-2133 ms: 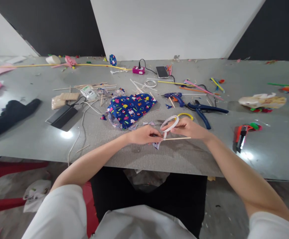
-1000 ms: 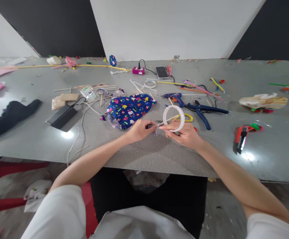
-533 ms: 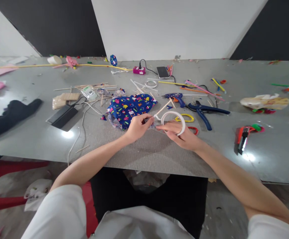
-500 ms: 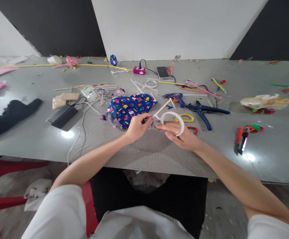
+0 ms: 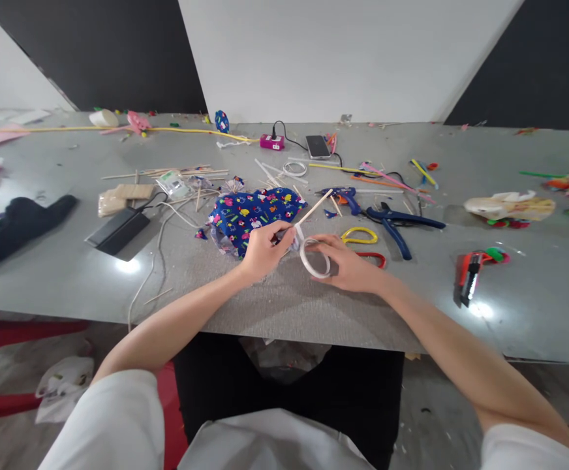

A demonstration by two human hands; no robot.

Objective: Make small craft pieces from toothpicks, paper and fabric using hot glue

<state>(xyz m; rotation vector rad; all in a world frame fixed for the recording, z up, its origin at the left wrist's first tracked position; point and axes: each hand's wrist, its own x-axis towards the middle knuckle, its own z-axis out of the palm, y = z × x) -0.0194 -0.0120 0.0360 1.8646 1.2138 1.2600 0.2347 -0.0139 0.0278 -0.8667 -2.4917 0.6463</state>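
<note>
Left hand: left hand (image 5: 265, 251) pinches a thin, pale wooden stick (image 5: 316, 207) between thumb and fingers; the other fingers curl in.
Stick: slants up and away from the grip, far end near the blue glue gun (image 5: 346, 199); lower end hidden in the fingers.
Right hand: right hand (image 5: 353, 264) grips a white, ring-shaped roll of tape (image 5: 303, 258) at its near side, fingers partly hidden by the roll.
Tape strip: short white strip (image 5: 299, 231) runs between roll and stick, by the left fingertips. Cannot tell how firmly it sticks.
Work spot: both hands close together over the near part of the grey table (image 5: 265, 307), beside the blue cloth piece with a multicoloured print (image 5: 255, 212).
Right side: yellow scissor-type loop (image 5: 360, 232) and red loop (image 5: 375, 258) lie just beyond the right hand; cutters with dark blue handles (image 5: 404, 219) farther out.
Risk, tape: uneven pull from the roll could crease the strip, or twist the stick in the pinch.
Risk, grip: stick is slim; a loose pinch would let it roll, leaving the strip skewed.
Risk, snag: a low swing of the right wrist could knock the loops; tape's sticky face could catch cloth or fingertips.
</note>
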